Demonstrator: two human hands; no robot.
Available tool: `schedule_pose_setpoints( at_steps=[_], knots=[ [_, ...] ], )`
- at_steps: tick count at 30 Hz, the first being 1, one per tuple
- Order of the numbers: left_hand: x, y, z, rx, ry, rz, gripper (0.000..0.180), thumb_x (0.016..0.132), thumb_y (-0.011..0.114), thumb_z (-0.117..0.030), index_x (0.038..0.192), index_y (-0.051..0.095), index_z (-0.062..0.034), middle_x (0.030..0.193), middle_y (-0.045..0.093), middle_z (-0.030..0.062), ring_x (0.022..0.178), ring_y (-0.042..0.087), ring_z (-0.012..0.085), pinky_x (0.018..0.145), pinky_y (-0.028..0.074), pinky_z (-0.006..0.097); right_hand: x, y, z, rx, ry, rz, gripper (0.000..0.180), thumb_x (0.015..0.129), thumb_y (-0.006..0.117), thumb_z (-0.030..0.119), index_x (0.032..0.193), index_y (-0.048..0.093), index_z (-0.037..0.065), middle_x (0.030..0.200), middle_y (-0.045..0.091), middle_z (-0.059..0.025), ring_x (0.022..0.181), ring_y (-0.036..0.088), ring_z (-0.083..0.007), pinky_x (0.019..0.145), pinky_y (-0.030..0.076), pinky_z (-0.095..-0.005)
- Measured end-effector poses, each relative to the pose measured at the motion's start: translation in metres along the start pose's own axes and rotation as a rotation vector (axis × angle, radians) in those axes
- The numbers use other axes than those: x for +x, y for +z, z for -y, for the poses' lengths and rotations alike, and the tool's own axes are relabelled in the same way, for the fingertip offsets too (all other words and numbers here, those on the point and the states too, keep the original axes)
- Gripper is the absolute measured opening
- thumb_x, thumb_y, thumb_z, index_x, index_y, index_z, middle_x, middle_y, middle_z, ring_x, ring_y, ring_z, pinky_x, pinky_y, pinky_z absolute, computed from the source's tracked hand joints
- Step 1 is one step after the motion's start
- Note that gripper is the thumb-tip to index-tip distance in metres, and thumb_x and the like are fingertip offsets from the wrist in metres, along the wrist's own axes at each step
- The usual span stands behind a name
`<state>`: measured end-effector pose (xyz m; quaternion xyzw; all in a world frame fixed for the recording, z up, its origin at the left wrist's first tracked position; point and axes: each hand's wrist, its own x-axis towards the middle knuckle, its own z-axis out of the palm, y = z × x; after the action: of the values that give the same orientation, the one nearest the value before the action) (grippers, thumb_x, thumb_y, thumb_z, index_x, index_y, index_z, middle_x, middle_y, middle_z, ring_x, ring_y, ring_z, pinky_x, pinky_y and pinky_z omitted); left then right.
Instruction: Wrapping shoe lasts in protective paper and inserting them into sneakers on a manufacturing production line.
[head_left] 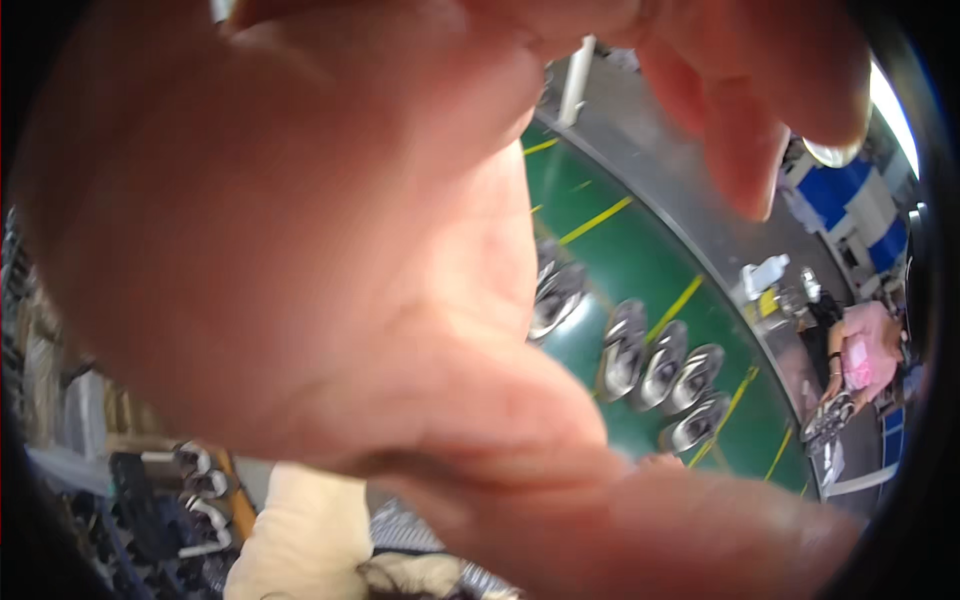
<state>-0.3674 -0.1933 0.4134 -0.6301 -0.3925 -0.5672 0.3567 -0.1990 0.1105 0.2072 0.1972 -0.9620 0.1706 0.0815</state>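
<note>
A bare hand (330,230), blurred and very close to the lens, covers most of the view; whether it is the left or right, and whether its fingers are parted or clamped on something, cannot be told. Right of the palm, four grey shoes (662,375) sit on a green table (640,260) marked with yellow lines (more footwear is partly hidden by the palm's edge). Further right is a co-worker in pink (868,345). With the hand blocking sight, a shoe could be knocked unnoticed; a bump to the camera could tilt its aim.
</note>
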Motion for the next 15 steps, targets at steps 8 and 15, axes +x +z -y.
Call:
schedule_pose_setpoints(
  at_steps=[8,15],
  knots=[
    [-0.053,-0.03,-0.086,0.275,-0.432,-0.03,0.047,0.077,0.068,-0.011,0.115,0.042,0.003,0.091,0.057,0.0189,0.074,0.056,0.0247,0.066,0.047,0.032,0.026,0.17,0.084,0.811,0.168,0.001,0.028,0.071,0.078,0.012,0.091,0.063,0.0,0.077,0.063,-0.0107,0.066,0.062,-0.0208,0.062,0.05,-0.0317],
    [-0.276,-0.033,-0.142,0.516,-0.849,0.695,0.044,0.077,0.071,-0.026,0.115,0.058,-0.008,0.106,0.06,0.0088,0.1,0.056,0.0241,0.093,0.04,0.04,0.055,0.226,0.16,0.957,0.321,0.005,0.033,0.069,0.081,0.016,0.088,0.064,-0.004,0.073,0.066,-0.0107,0.063,0.063,-0.0154,0.059,0.051,-0.0281]
  ],
)
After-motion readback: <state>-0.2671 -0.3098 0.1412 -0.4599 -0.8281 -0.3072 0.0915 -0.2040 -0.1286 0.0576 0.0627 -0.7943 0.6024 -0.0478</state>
